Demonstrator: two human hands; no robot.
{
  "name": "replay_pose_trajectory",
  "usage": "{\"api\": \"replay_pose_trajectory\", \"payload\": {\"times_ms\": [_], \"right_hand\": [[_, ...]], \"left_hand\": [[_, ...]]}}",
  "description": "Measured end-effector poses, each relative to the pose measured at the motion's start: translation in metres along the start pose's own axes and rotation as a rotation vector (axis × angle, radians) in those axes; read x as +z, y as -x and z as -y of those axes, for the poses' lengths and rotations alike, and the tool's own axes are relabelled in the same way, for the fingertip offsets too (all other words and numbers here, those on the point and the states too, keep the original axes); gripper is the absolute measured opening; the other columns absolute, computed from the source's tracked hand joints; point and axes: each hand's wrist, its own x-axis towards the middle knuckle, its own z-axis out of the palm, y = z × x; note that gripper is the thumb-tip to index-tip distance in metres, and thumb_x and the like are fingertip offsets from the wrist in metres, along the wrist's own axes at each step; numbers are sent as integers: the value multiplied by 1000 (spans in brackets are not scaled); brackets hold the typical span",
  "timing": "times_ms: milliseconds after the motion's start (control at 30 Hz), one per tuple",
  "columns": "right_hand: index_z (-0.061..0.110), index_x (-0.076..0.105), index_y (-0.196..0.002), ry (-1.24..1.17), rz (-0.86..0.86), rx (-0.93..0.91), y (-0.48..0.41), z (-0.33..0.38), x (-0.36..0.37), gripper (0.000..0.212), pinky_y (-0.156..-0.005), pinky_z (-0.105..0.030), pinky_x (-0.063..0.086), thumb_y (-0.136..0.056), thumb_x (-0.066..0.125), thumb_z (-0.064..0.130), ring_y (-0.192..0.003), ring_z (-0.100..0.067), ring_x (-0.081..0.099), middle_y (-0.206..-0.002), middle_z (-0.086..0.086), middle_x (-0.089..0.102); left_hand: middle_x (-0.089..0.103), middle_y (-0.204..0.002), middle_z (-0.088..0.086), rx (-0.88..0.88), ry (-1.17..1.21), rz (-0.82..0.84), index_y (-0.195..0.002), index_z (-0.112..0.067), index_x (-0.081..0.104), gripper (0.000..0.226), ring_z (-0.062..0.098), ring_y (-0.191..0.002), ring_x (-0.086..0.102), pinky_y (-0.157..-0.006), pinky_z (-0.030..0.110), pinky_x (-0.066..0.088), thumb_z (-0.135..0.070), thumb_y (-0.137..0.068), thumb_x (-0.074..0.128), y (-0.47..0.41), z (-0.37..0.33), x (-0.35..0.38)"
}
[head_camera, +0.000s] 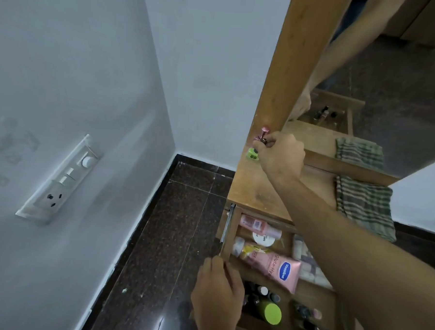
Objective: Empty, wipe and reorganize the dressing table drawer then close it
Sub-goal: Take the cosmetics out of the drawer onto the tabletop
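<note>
Now right hand (280,155) at far-left corner of table (255,189), fingers pinching small dark bottle (263,141) beside pink-capped bottle (263,132) and green cube (252,154). Left hand (217,293) clenched on near-left edge of open drawer (228,243). Drawer full: pink Vaseline tube (279,267), green-capped bottle (270,314), small bottles. Striped cloth (365,208) on table, right.

Drawer (234,231) front cut off by bottom edge; right forearm hides middle; small bottles (311,321) blurred.

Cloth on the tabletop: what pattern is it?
Green and grey-white stripes, on the cloth in the head view.
</note>
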Motion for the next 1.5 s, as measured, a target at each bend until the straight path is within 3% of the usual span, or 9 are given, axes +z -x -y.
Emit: {"api": "replay_pose_trajectory", "payload": {"times_ms": [567, 700, 800, 900, 1000, 1100, 1233, 1333, 1500], "right_hand": [[20, 73, -94, 103, -47, -20, 3, -8, 21, 21, -75, -39, 61, -85, 77, 38, -81, -22, 70, -85, 3, 73], [24, 72, -96, 48, -69, -21, 26, -24, 4, 25, -72, -30, 53, -82, 77, 45, -80, -12, 66, -90, 8, 71], [26, 73, -103, 39, 43, -23, 66, -53, -14, 26, -65, -24, 47, -85, 73, 45, -71, -3, 63, -94, 12, 70], [25, 74, -95, 146, 169, -106, 108, -96, -26, 19, -60, -17, 45, -87, 73, 43, -74, -7, 62, -88, 12, 68], [29, 72, -103, 383, 337, -89, 137, -138, -32, 27, -71, -34, 56, -83, 71, 48, -89, -14, 64, -98, 10, 69], [32, 69, -118, 552, 503, -87, 148, -156, -36, 43, -82, -34, 54, -81, 70, 54, -109, -19, 62, -115, 6, 70], [32, 60, -130, 715, 666, -92, 148, -163, -37, 63, -90, -36, 52, -76, 77, 59, -118, -24, 56, -122, -3, 64], [22, 61, -131, 823, 710, -87, 147, -167, -32, 70, -98, -38, 50, -74, 81, 57, -125, -25, 48, -131, -7, 55], [16, 60, -129, 875, 727, -72, 141, -169, -28, 61, -100, -38, 48, -78, 81, 42, -129, -26, 47, -136, -8, 52]], "left_hand": [[45, -72, -11, 0, 18, 41, -79, -27, 49, 28, 9, -64, 48, -47, 20, 36, -44, -93, 32, 3, 2, 5], [47, -72, -11, 13, 23, -1, -80, -24, 54, 31, 7, -61, 47, -49, 16, 31, -43, -94, 33, 4, 0, 2], [47, -72, -10, 15, 3, -18, -79, -23, 52, 30, 8, -62, 47, -48, 19, 33, -42, -93, 34, 5, -2, 1], [46, -71, -9, 9, -1, -36, -78, -23, 51, 28, 9, -61, 46, -48, 19, 29, -41, -93, 36, 6, -4, -1], [43, -71, -11, 7, -30, -22, -78, -25, 49, 20, 7, -60, 43, -48, 18, 25, -34, -95, 46, 7, -5, -2], [44, -72, -10, 3, -42, -26, -78, -23, 50, 18, 8, -59, 44, -47, 19, 24, -28, -94, 55, 7, -3, 0], [48, -74, -7, 16, -54, -45, -80, -19, 54, 16, 13, -62, 48, -50, 26, 35, -27, -94, 56, 7, -3, 1], [49, -75, -6, 10, -59, -42, -81, -18, 55, 16, 16, -64, 50, -52, 30, 40, -28, -94, 55, 7, -4, 2], [51, -76, -5, 16, -69, -45, -81, -18, 56, 17, 16, -66, 51, -53, 29, 36, -29, -94, 55, 7, -4, 2]]}}
